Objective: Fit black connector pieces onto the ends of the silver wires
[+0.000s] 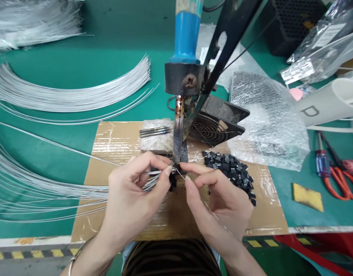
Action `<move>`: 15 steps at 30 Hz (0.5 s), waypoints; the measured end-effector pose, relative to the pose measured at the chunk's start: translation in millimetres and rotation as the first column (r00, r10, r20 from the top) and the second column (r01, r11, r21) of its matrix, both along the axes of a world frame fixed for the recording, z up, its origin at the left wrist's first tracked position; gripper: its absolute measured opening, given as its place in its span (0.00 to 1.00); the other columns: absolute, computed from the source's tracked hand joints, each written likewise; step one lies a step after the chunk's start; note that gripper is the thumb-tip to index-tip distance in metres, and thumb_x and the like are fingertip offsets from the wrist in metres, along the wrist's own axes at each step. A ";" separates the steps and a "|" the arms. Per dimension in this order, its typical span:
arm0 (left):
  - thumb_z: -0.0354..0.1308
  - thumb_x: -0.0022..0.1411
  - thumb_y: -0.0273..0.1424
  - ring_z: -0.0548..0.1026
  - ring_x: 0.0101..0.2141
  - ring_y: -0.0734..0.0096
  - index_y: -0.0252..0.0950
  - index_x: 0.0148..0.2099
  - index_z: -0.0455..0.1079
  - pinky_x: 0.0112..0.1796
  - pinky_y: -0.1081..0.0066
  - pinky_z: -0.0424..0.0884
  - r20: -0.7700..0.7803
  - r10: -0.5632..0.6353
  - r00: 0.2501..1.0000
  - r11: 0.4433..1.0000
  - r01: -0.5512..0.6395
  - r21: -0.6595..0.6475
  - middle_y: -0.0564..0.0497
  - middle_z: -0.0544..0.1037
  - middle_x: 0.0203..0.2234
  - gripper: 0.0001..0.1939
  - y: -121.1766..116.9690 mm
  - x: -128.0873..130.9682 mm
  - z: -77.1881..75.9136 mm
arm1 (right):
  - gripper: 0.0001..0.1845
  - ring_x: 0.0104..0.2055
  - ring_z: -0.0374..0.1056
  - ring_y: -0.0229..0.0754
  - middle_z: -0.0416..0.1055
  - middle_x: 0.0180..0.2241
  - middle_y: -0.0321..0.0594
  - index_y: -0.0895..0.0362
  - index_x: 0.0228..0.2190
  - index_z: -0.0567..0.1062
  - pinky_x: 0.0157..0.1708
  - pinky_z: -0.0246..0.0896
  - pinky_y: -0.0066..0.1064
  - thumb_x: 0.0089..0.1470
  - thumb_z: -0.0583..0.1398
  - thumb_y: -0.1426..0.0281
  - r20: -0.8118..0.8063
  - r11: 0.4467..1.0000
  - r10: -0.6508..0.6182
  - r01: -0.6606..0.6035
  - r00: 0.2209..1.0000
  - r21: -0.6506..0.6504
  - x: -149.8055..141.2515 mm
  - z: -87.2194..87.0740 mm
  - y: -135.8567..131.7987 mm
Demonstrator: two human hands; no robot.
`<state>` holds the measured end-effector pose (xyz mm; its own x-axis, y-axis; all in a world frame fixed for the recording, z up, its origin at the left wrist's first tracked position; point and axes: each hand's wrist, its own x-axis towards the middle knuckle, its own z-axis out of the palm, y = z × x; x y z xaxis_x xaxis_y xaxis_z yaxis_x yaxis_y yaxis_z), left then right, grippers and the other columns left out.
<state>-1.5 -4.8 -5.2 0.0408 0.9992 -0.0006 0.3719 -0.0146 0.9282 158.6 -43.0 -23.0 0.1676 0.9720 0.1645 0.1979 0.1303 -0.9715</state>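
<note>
My left hand (133, 191) is closed on a bundle of thin silver wires (50, 191) and pinches one wire end right under the tip of the fixed soldering iron (178, 126). My right hand (219, 195) is closed in a pinch on a fine strand of solder wire (180, 177), its end also at the iron's tip. A small black part (173, 180) sits just below the tip, between my fingertips. Both hands rest over a taped cardboard pad (119, 142).
A heap of small black square parts (234, 170) lies right of my right hand. A black fan (216, 122) stands behind the iron. Curved wire bundles (70, 92) cover the green table at left. Bubble wrap (265, 122), red scissors (340, 180), a yellow sponge (307, 196) lie right.
</note>
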 end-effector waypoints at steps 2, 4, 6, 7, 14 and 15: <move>0.66 0.65 0.26 0.81 0.36 0.68 0.43 0.35 0.78 0.32 0.71 0.73 0.008 0.003 1.000 1.000 -0.003 -0.003 0.56 0.83 0.34 0.06 -0.7 -0.2 0.7 | 0.11 0.46 0.83 0.46 0.84 0.48 0.42 0.51 0.32 0.73 0.49 0.78 0.38 0.61 0.65 0.79 0.003 1.000 0.002 -0.002 1.000 0.003 -0.3 0.5 0.1; 0.66 0.65 0.26 0.81 0.36 0.68 0.43 0.35 0.78 0.34 0.70 0.73 0.004 0.005 1.000 1.000 -0.005 -0.002 0.56 0.83 0.34 0.06 -1.5 -0.4 1.0 | 0.11 0.46 0.83 0.45 0.84 0.48 0.41 0.51 0.32 0.74 0.49 0.78 0.38 0.61 0.65 0.79 -0.004 1.000 -0.004 0.004 1.000 0.008 -0.7 1.0 0.2; 0.66 0.65 0.26 0.81 0.36 0.68 0.43 0.35 0.78 0.37 0.69 0.74 -0.008 0.004 1.000 1.000 -0.004 0.005 0.56 0.83 0.34 0.06 -1.9 -0.2 0.9 | 0.11 0.46 0.83 0.45 0.84 0.48 0.41 0.51 0.32 0.74 0.49 0.78 0.37 0.61 0.65 0.79 -0.009 1.000 -0.009 0.009 1.000 0.013 -0.9 1.4 0.3; 0.66 0.65 0.26 0.82 0.36 0.68 0.43 0.35 0.77 0.38 0.68 0.73 -0.013 0.001 1.000 1.000 -0.001 0.004 0.56 0.84 0.34 0.06 -2.0 0.1 0.7 | 0.11 0.47 0.83 0.45 0.84 0.48 0.41 0.51 0.32 0.74 0.49 0.78 0.37 0.61 0.65 0.79 -0.009 1.000 -0.010 0.010 1.000 0.012 -1.0 1.5 0.4; 0.66 0.65 0.26 0.81 0.36 0.66 0.42 0.35 0.78 0.37 0.66 0.74 -0.027 -0.001 1.000 1.000 0.001 0.002 0.55 0.84 0.33 0.06 0.5 1.7 -0.8 | 0.10 0.46 0.83 0.47 0.84 0.48 0.42 0.51 0.32 0.75 0.49 0.78 0.38 0.61 0.65 0.79 0.001 1.000 -0.015 0.015 1.000 0.016 -1.2 -1.7 -1.4; 0.65 0.65 0.26 0.81 0.36 0.66 0.42 0.35 0.78 0.37 0.66 0.74 -0.029 -0.005 1.000 1.000 0.005 -0.001 0.55 0.84 0.33 0.06 0.8 1.5 -1.0 | 0.10 0.47 0.83 0.46 0.84 0.48 0.42 0.51 0.33 0.75 0.49 0.78 0.37 0.61 0.65 0.79 0.000 1.000 -0.019 0.019 1.000 0.015 -1.5 -2.6 -2.0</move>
<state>0.0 -4.0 -6.2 0.0463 0.9989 -0.0027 0.3990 -0.0160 0.9168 157.2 -45.0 -25.5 0.1858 0.9661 0.1792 0.2004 0.1413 -0.9695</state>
